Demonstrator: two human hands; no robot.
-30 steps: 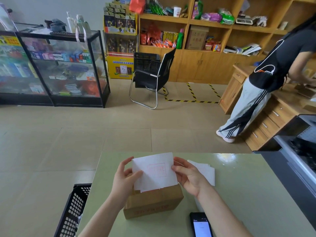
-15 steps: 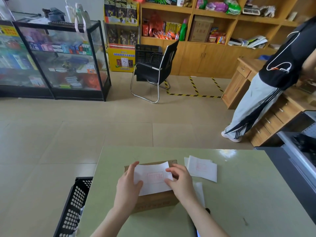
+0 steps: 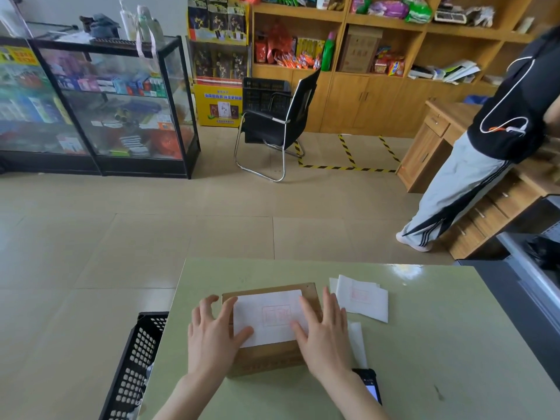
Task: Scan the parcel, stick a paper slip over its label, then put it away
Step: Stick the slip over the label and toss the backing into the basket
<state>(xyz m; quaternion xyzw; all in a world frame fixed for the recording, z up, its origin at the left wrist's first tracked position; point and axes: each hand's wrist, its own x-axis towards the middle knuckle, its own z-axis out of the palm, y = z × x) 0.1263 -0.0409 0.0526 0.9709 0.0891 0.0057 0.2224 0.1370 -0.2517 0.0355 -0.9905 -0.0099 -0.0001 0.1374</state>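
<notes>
A small brown cardboard parcel (image 3: 266, 359) lies on the pale green table (image 3: 424, 359). A white paper slip (image 3: 269, 316) with a faint red stamp lies flat on the parcel's top. My left hand (image 3: 212, 334) rests with spread fingers on the slip's left edge and the box's left side. My right hand (image 3: 324, 334) presses flat on the slip's right part. Neither hand grips anything.
A stack of white slips (image 3: 360, 298) lies to the right of the parcel. A phone (image 3: 369, 386) lies by my right wrist. A black perforated basket (image 3: 133, 368) stands at the table's left edge. A person (image 3: 491, 153) stands at a wooden desk at right.
The slip, held up over the parcel a second ago, now lies flat on its top. Both hands have gone from pinching it to lying flat with spread fingers.
</notes>
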